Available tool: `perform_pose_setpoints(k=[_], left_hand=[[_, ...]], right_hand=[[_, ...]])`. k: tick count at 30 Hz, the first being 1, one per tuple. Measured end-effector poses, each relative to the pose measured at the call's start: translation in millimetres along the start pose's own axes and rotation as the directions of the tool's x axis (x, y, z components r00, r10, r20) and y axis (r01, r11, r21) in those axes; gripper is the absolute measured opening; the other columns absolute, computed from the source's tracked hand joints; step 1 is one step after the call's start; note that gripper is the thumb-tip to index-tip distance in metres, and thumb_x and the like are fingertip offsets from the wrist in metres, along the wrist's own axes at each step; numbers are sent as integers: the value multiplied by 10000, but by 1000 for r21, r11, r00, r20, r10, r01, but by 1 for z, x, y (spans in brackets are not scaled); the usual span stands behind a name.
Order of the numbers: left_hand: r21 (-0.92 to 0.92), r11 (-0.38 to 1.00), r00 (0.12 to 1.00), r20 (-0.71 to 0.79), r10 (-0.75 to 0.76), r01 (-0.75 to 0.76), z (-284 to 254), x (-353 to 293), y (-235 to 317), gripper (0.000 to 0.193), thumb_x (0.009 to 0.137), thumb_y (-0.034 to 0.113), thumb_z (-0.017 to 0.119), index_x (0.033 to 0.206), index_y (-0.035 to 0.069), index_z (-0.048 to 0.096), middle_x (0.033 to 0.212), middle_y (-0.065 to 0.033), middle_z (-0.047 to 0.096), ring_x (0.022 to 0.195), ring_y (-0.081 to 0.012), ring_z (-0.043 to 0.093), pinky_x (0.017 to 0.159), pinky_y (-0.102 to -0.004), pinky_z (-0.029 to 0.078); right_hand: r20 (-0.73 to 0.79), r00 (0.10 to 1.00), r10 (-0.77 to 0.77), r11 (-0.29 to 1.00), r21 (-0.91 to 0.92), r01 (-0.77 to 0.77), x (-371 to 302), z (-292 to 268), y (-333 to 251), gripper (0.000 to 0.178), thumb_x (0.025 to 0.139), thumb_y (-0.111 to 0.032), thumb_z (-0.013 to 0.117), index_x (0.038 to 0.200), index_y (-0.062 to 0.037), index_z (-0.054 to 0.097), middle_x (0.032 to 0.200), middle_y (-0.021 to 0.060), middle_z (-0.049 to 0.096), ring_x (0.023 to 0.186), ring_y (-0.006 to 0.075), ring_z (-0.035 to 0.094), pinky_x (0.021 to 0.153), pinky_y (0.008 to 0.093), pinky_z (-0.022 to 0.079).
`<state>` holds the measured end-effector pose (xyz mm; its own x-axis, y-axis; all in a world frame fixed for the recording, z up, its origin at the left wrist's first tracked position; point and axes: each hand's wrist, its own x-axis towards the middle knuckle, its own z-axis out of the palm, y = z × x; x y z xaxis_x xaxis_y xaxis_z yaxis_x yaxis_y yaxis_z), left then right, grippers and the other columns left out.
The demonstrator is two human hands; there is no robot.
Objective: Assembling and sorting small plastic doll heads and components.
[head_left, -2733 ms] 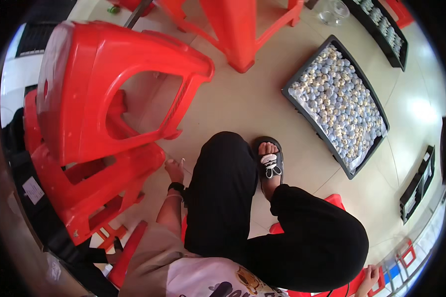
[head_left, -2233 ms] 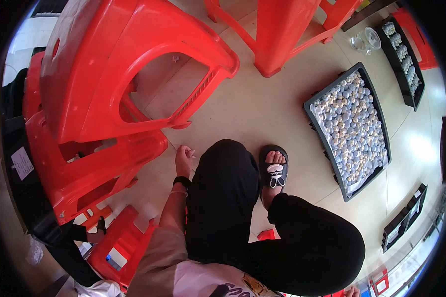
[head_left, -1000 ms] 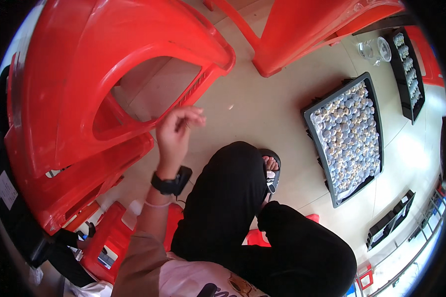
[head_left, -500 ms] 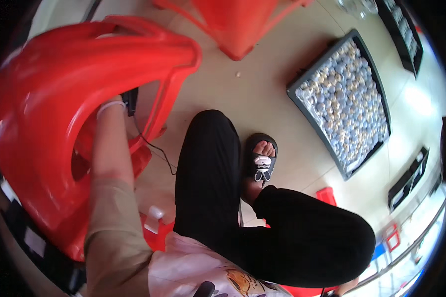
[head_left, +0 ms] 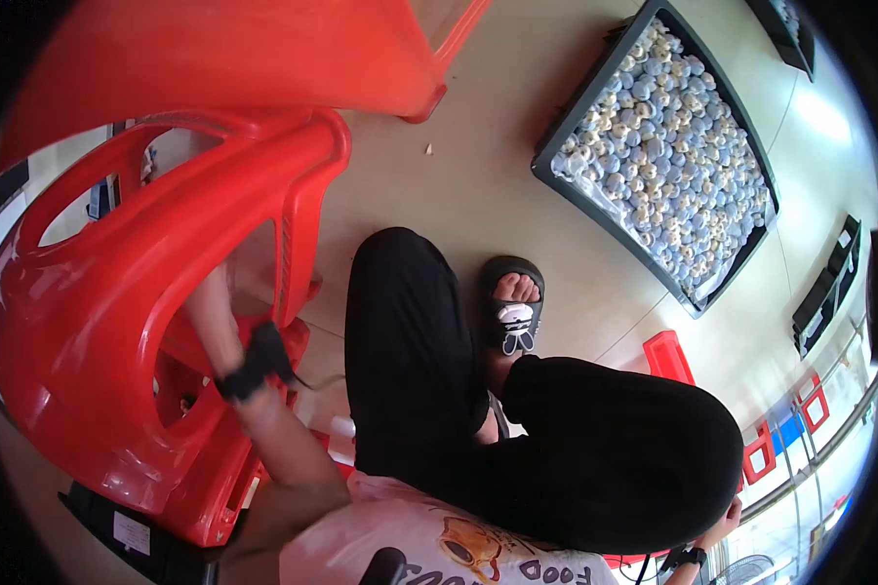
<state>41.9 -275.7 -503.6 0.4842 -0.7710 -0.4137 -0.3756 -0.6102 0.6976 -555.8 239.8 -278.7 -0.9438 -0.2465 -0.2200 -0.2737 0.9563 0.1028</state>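
My left hand (head_left: 208,310) reaches into the opening of a red plastic chair (head_left: 98,380); its fingers are hidden behind the chair's red edge, so what they touch does not show. A black strap with a small black device (head_left: 261,363) and a thin cord sits round that wrist. At the lower right, my right hand (head_left: 720,526) rests against the outer side of my right knee, a black band (head_left: 688,559) on its wrist. Its fingers are mostly out of sight behind the black trouser leg (head_left: 615,458).
A dark tray (head_left: 595,210) full of small round blue-grey and cream pieces lies on the tiled floor at the upper right. Another red plastic seat (head_left: 263,54) stands beyond the chair. Black trays (head_left: 829,283) and small red stools (head_left: 667,359) are at the right.
My left forearm has drawn back toward me, bringing the wrist device out of the chair opening. The view has shifted, and more of the farther red seat shows.
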Motion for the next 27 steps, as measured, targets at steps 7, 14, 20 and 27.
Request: perform_pose_setpoints(k=[7,14,20,27], left_hand=[[-12,563,514,392,763,-826,86,-81,0,103,896,119,590,886,18,609,740,-98,622,632,-194,605,581,-286,473],[687,353,772,564,292,-635,249,27,-54,334,903,337,546,1032,37,474,939,-178,634,829,-359,647,663,-475,507],[601,152,618,739,268,-785,256,34,-43,261,877,258,557,1045,62,518,927,-190,651,836,-375,643,689,-514,496],[460,56,461,861,214,-886,254,23,-21,186,795,234,553,886,84,614,846,-182,653,830,-384,629,686,-510,484]], right_hand=[[-232,952,199,935,337,-113,-14,-15,-19,203,944,-195,541,1001,-17,620,752,30,552,666,75,467,591,214,398],[-157,970,183,885,455,-94,-2,-4,19,225,930,-152,542,1055,16,623,731,18,527,632,85,462,626,232,421],[-98,985,143,891,447,-85,-6,1,22,207,933,-179,553,1006,0,628,708,-5,511,640,62,450,636,198,381],[-98,980,170,878,467,-106,-6,4,14,213,932,-175,548,1006,3,637,721,-8,489,653,65,427,632,203,356]])
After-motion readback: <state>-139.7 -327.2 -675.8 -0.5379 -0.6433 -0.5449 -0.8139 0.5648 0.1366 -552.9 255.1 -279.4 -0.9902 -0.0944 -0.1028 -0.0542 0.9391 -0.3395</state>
